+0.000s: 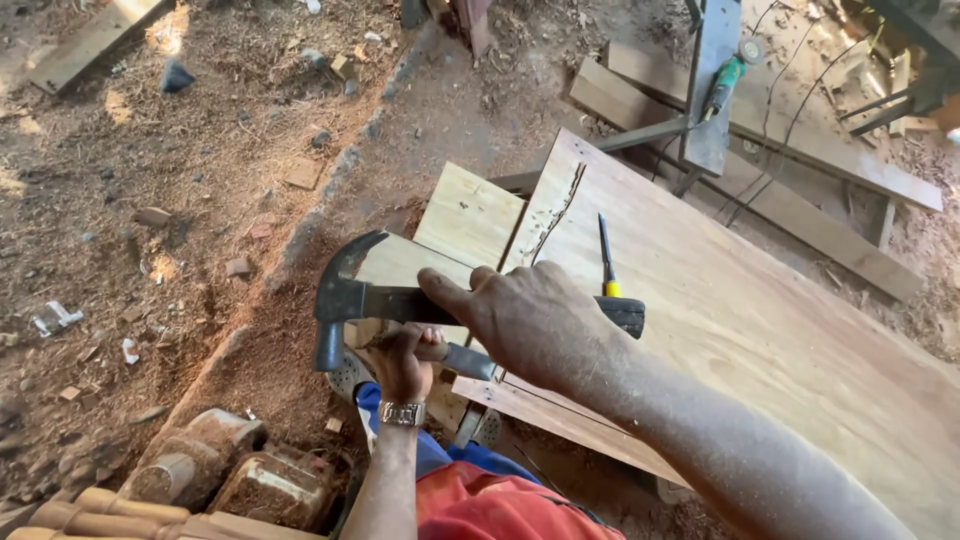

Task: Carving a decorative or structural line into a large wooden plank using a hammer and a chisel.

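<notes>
We see a hammer [345, 295] w/ dark, dull metal head & black grip. The chisel [468, 361] blade is grey metal. The big board [760, 330] is smooth, matt wood. Ground [150, 200] is rough sawdust. Watch [402, 413] is shiny metal.

R hand [535, 320] reaches in from lower right, forearm bare, palm down, fingers curled shut round a hammer [400, 300], thumb stretched out toward the head. L hand [402, 360] comes up from below w/ a watch on the wrist, fist closed on a chisel [455, 357], just under the R hand.
</notes>
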